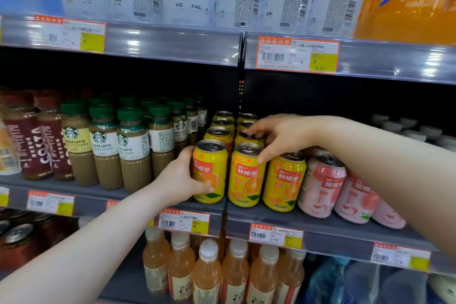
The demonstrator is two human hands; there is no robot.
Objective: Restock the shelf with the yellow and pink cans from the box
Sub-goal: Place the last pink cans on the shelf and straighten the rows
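Yellow orange-drink cans stand in rows on the middle shelf (271,215). My left hand (181,176) grips the front yellow can (211,173) of the left row from its left side. My right hand (278,134) reaches over the second row, its thumb on the rim of that row's front yellow can (246,177) and its fingers on the can behind it. A third yellow can (283,180) stands to the right. Pink peach cans (320,186) stand beside it, partly hidden by my right forearm. The box is not in view.
Coffee bottles (133,148) with green caps crowd the shelf left of the cans. White bottles and an orange bottle fill the shelf above. Orange tea bottles (207,274) stand below. White caps (407,128) sit at the back right.
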